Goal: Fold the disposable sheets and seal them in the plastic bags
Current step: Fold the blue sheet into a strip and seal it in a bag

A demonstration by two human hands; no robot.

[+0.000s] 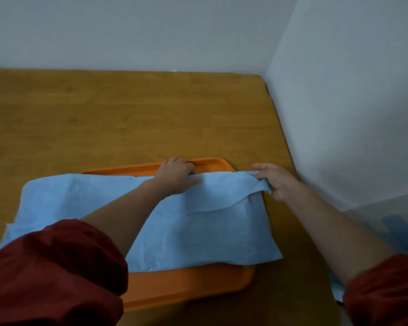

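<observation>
A light blue disposable sheet (198, 231) lies spread over an orange tray (189, 285), hanging past the tray's left side. My left hand (177, 176) grips the sheet's far edge near the middle, fingers curled over it. My right hand (275, 181) pinches the far right corner of the sheet, which is bunched and lifted slightly off the tray. A folded-over flap shows under that corner. Both forearms reach out from dark red sleeves.
The tray sits on a wooden table (127, 118) that runs far to the back and left. White walls stand behind and close on the right. At the lower right edge is a clear container (391, 222) with blue material inside.
</observation>
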